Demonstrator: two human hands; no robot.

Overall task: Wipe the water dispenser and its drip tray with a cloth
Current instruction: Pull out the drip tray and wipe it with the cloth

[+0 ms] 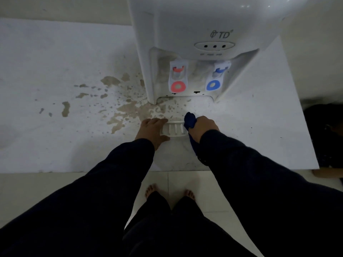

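Observation:
A white water dispenser [200, 34] stands at the back of a white counter, with a red tap [178, 76] on the left and a blue tap [216, 75] on the right. Its slot for the tray is empty. The white slotted drip tray [174, 129] lies on the counter in front of it. My left hand [151, 129] grips the tray's left end. My right hand [203, 127] is closed on a dark blue cloth [189, 121], which presses on the tray's right end and hangs down under my wrist.
The white counter [55, 136] has brownish wet stains and splashes [128, 106] left of the dispenser base. Its front edge runs just past my forearms, with tiled floor and my bare feet [169, 193] below. Dark objects [324, 130] sit off the counter's right edge.

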